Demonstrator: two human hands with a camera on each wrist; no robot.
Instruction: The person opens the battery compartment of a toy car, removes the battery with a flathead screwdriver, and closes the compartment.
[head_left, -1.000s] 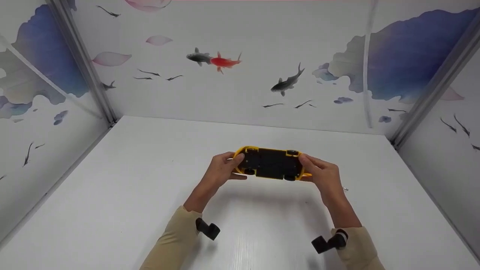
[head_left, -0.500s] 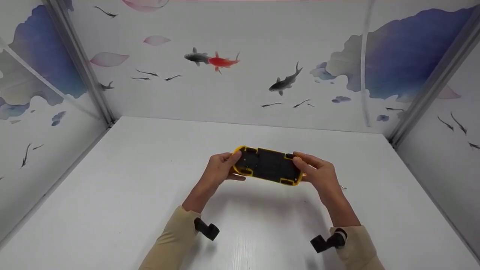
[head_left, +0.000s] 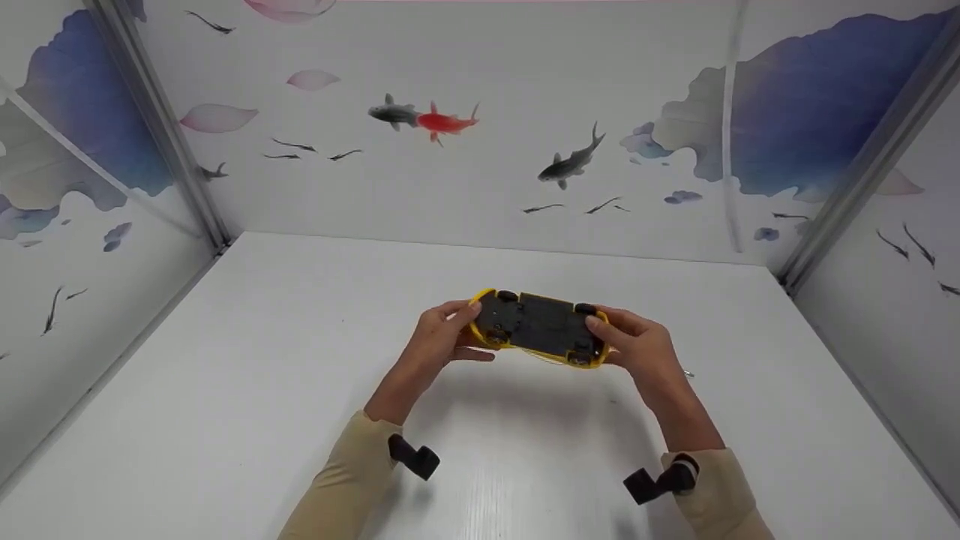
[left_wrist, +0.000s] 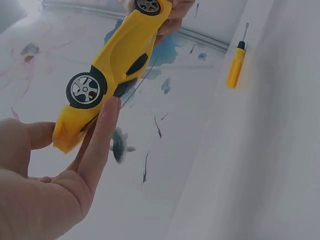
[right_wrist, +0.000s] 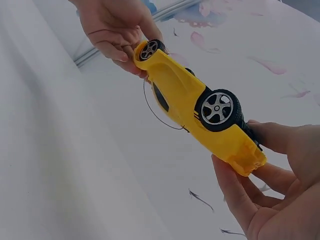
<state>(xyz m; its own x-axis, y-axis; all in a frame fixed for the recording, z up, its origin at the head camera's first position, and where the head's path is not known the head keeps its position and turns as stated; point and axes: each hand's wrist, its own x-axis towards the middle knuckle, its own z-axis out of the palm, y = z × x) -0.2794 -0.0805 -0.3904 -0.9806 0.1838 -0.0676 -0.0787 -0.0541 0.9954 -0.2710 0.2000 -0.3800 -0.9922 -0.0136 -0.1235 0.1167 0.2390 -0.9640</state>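
Observation:
A yellow toy car (head_left: 551, 324) is held up above the table, its black underside facing the head camera. My left hand (head_left: 435, 337) grips one end, thumb on the underside edge. At the other end my right hand (head_left: 646, 351) pinches the car between thumb and fingers. In the left wrist view the car (left_wrist: 117, 47) shows its side with silver-spoked wheels (left_wrist: 86, 90). A thin dark wire (right_wrist: 152, 111) loops out from the car's body in the right wrist view.
A screwdriver (left_wrist: 236, 67) with a yellow handle lies on the white table (head_left: 225, 390); in the head view only its metal tip (head_left: 688, 373) shows past the right wrist. Printed walls with fish and petals enclose the table at back and sides.
The car has tipped back and forth in my hands, and its right end sits slightly lower than a second ago. My right thumb has shifted a little inward on the underside.

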